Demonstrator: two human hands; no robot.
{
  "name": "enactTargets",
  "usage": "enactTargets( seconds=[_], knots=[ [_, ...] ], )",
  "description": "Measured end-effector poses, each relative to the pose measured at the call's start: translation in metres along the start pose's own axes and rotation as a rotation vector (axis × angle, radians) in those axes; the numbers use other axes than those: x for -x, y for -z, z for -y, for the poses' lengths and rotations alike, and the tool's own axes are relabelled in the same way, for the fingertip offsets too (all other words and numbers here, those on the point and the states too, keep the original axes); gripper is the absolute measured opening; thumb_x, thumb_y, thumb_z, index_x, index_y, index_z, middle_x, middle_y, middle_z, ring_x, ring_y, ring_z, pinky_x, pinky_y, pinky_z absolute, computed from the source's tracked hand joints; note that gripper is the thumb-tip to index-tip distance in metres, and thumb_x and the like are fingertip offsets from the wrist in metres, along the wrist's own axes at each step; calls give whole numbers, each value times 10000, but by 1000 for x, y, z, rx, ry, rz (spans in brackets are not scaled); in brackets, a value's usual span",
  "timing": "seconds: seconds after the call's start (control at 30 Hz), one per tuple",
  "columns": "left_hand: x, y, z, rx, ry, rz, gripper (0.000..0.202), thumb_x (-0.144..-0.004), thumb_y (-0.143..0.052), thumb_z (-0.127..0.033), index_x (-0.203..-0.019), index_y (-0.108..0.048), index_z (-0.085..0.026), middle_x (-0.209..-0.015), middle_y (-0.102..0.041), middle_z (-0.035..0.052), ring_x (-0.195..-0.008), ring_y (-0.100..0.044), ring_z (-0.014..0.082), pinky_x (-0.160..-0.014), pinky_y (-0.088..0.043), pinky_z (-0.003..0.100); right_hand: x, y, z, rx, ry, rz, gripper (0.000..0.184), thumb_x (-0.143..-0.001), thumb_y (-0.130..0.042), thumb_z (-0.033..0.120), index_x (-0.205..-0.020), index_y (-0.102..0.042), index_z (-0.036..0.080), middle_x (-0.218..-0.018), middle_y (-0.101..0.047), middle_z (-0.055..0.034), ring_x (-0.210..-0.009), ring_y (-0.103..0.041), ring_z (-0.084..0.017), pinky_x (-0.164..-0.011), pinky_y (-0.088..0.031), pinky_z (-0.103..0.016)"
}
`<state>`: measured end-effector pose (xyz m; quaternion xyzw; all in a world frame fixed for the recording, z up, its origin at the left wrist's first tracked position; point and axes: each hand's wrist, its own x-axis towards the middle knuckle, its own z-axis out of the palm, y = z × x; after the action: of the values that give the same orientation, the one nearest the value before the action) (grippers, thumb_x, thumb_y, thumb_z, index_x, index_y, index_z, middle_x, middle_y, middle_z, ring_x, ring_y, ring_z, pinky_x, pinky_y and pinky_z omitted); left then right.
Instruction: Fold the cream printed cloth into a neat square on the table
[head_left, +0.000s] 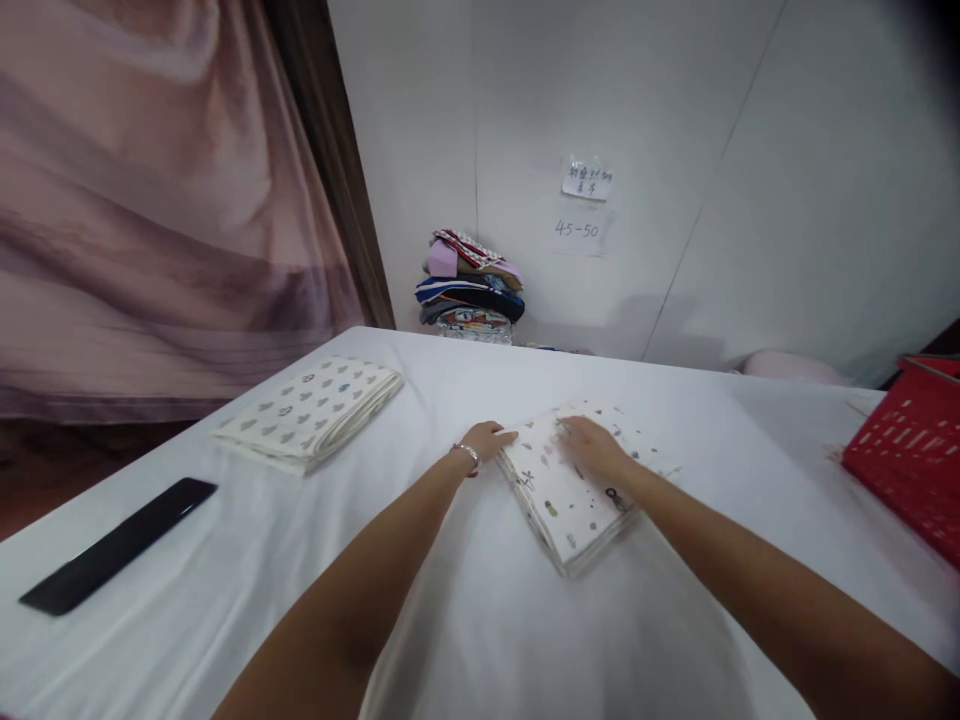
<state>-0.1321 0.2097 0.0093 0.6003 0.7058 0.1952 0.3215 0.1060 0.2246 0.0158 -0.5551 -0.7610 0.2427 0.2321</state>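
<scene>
In front of me on the white-covered table lies a folded white cloth (559, 500) printed with small plants and figures. My left hand (484, 443), with a bracelet at the wrist, is at the cloth's far left corner. Its thumb lies over the edge and its fingers close at the side of the cloth. My right hand (595, 452) lies on the top of the same cloth, palm down, its fingers stretched out and a little blurred. Farther left sits another folded cloth (322, 405), white with grey cloud-like prints, apart from both hands.
A flat black object (120, 545) lies near the left edge of the table (262, 600). At the right edge stands a red perforated basket (911, 440). A stack of folded fabrics (472, 290) rises behind the table, by a wall with paper signs (587, 180). A pink curtain (165, 200) hangs at left.
</scene>
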Motion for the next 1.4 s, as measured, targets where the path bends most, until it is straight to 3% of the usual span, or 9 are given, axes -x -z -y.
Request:
enactTargets(
  seconds=[0.1,0.2,0.33,0.43,0.63,0.83,1.1,1.4],
  knots=[
    [7,1,2,106,-18,-68,511,-758,-475,-547,-1095,-565,-174,-1188,-573,81,-1042,-544,203,-814,-434,244,54,-17,19,-23,192,114,408,-811,-479,399,-1162,-560,207,-1277,-495,-63,-1180,-431,-216,-977,-359,-361],
    [15,0,8,141,-31,-105,397,-817,-450,-407,-1129,-549,-182,-1200,-570,62,-1055,-542,177,-862,-418,242,99,-22,31,-59,299,104,351,-828,-453,392,-1087,-601,206,-1249,-510,-72,-1146,-457,-207,-892,-428,-322],
    [28,-5,22,160,-59,-137,334,-817,-445,-209,-1133,-551,-183,-1140,-611,38,-1013,-566,140,-873,-420,224,134,-23,45,10,368,51,266,-844,-435,322,-1011,-614,218,-1133,-578,-65,-1074,-502,-209,-919,-395,-359],
    [36,-9,29,145,-82,-180,379,-797,-468,-148,-1169,-527,-184,-1125,-616,40,-1001,-568,132,-895,-412,223,149,-29,52,119,384,-18,271,-835,-450,291,-1059,-581,214,-1128,-577,-75,-1059,-503,-221,-923,-379,-388],
    [39,-17,26,86,-64,-258,418,-791,-471,-186,-1206,-498,-226,-1153,-593,35,-960,-575,163,-831,-463,271,159,-47,49,304,441,-151,361,-806,-476,223,-1163,-516,179,-1161,-555,-105,-1066,-488,-233,-910,-382,-392],
    [31,-17,23,88,-42,-234,350,-812,-436,-306,-1142,-552,-286,-1097,-622,23,-896,-593,195,-683,-501,290,160,-51,42,355,446,-190,404,-780,-429,122,-1169,-519,182,-1138,-571,-96,-1038,-510,-215,-887,-402,-386],
    [23,-14,27,126,-152,-157,341,-713,-566,-254,-1051,-606,-273,-987,-665,-31,-884,-596,139,-776,-452,213,157,-55,32,346,473,-216,419,-787,-418,134,-1183,-533,211,-1156,-573,-87,-1040,-526,-216,-885,-429,-391],
    [24,-17,27,141,-94,-204,279,-800,-451,-289,-1023,-618,-290,-981,-663,-24,-834,-603,153,-706,-472,245,154,-47,27,174,281,-185,338,-854,-367,270,-1109,-584,221,-1125,-611,-49,-1028,-560,-188,-884,-465,-352]
  ],
)
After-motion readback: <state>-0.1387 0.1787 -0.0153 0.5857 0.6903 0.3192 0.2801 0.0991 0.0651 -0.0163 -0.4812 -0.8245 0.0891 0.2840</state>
